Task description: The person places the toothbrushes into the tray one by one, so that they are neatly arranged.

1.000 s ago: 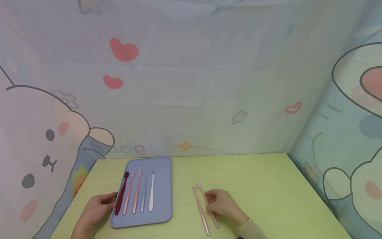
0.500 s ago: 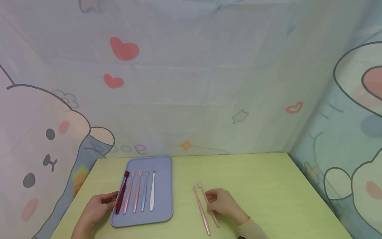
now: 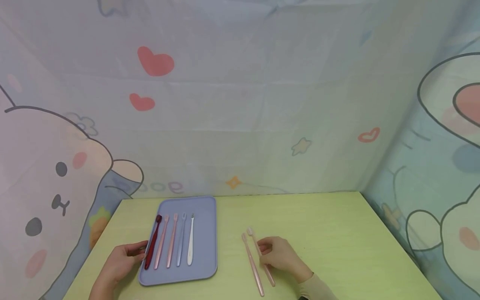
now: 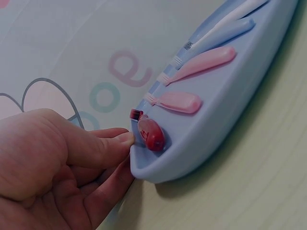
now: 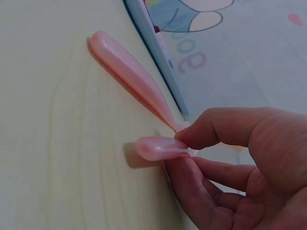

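My left hand [image 3: 121, 261] pinches the left rim of a lavender-blue tray [image 3: 204, 250] between thumb and fingers. On the tray lie a dark red toothbrush [image 3: 151, 246], two pink toothbrushes, a blue toothbrush [image 3: 181, 241] and a white toothbrush [image 3: 190, 248], side by side with heads toward the back. My right hand [image 3: 281, 256] pinches a pink toothbrush [image 5: 158, 148] by its handle, to the right of the tray. Close on its left, another pink toothbrush [image 3: 253, 268] lies on the table. In the right wrist view the pinched handle's end casts a shadow on the tabletop.
The yellow-green table [image 3: 318, 225] stretches right of my right hand. A cloth backdrop [image 3: 240, 104] printed with hearts, stars and cartoon animals hangs behind the table and along both sides.
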`<action>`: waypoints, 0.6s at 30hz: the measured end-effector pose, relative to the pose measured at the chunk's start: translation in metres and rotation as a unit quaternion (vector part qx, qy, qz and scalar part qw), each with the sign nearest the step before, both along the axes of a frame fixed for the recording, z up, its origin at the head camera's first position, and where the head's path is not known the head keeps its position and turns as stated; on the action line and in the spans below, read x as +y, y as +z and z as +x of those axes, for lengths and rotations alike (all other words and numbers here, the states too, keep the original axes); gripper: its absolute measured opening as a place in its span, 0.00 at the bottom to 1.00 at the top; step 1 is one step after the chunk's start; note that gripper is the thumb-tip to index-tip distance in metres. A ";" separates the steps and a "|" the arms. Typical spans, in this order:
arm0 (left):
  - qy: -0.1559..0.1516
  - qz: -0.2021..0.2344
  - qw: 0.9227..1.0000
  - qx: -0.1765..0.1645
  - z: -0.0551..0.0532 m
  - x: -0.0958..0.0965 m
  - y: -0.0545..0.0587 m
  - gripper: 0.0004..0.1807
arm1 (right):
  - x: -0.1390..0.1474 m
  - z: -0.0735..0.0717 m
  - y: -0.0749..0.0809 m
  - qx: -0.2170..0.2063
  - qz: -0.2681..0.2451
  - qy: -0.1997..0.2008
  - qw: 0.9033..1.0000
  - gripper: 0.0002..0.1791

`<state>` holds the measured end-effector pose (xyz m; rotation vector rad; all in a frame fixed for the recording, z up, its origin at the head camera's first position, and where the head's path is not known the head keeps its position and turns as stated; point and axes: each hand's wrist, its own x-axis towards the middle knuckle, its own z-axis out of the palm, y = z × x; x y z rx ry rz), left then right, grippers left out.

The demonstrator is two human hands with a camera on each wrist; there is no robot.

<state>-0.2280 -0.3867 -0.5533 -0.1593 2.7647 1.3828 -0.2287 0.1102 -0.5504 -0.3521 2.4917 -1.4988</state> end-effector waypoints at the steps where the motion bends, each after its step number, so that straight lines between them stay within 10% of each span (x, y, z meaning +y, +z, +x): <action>1: -0.001 -0.001 1.000 0.001 0.000 0.000 0.000 0.25 | 0.000 0.000 0.000 0.000 0.001 0.000 1.000 0.30; 18: -0.001 0.009 1.000 0.009 0.001 0.002 0.001 0.24 | 0.002 -0.003 0.002 -0.017 -0.020 0.015 1.000 0.32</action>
